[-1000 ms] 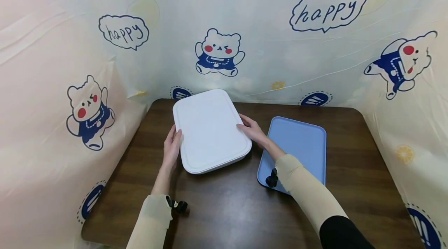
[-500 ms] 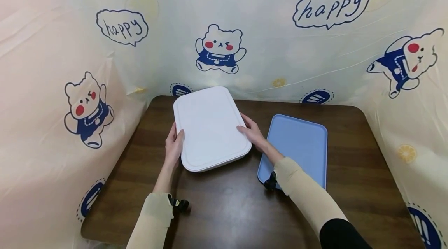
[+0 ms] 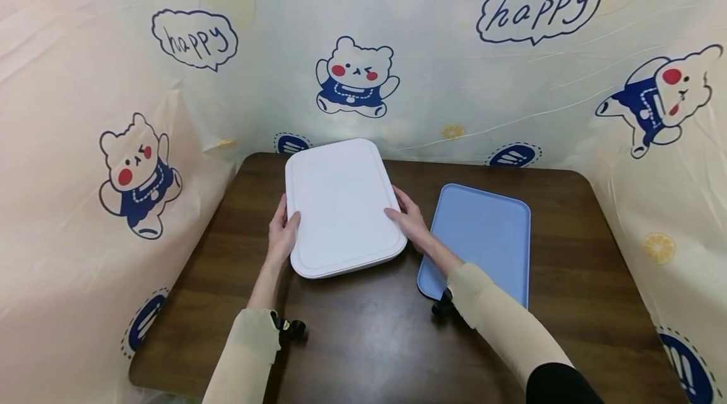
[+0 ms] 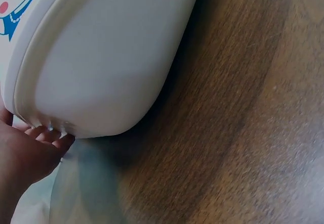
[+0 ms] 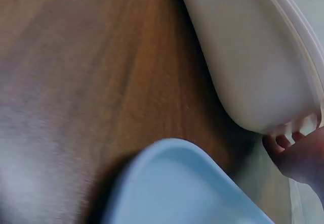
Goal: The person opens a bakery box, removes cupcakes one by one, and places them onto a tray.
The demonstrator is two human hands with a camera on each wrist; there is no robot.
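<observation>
A white lidded storage box (image 3: 343,208) stands at the back left of the middle of the table, turned a little askew. My left hand (image 3: 281,233) grips its left side, thumb along the lid's edge. On the opposite side my right hand (image 3: 410,219) holds it the same way, with the thumb on the lid. Both wrist views show fingers tucked under the rim: the left hand (image 4: 33,153) at one end of the box wall (image 4: 106,57), the right hand (image 5: 298,155) at another rounded corner (image 5: 248,82). The lid covers whatever is inside.
A shallow blue tray (image 3: 483,233) lies to the right of the box, partly under my right forearm. The brown wooden table (image 3: 352,341) has rounded corners. A printed cloth (image 3: 255,76) with bears hangs behind and along both sides.
The box has turned slightly clockwise between my hands, its far end shifting right. Both hands keep their hold. The head view has tilted a little; the blue tray stays put.
</observation>
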